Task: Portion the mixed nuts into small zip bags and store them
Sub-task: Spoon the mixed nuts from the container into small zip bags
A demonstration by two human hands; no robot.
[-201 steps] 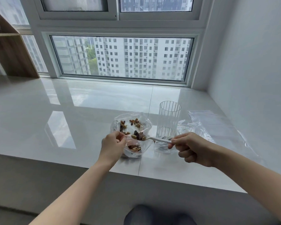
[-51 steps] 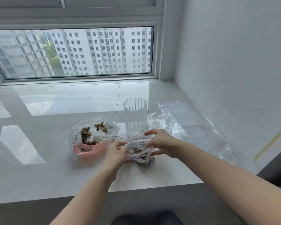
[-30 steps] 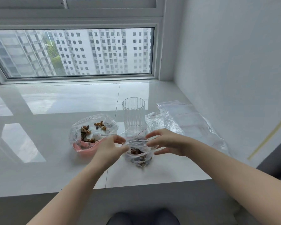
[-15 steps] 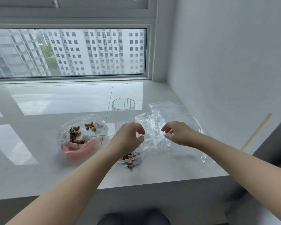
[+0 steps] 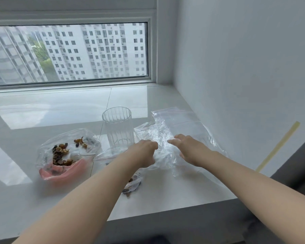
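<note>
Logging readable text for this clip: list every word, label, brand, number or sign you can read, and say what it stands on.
None can be read.
Glass: ribbed, bare, no print.
Zip bags: clear, only thin red lines, no words.
Nut bag in the pink bowl: no label shows.
Tape strip on the wall: blank.
Buildings through the window: no signs legible.

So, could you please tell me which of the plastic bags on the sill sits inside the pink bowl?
The open bag of mixed nuts at the left; it lines the pink bowl, while the others lie on the sill.
</note>
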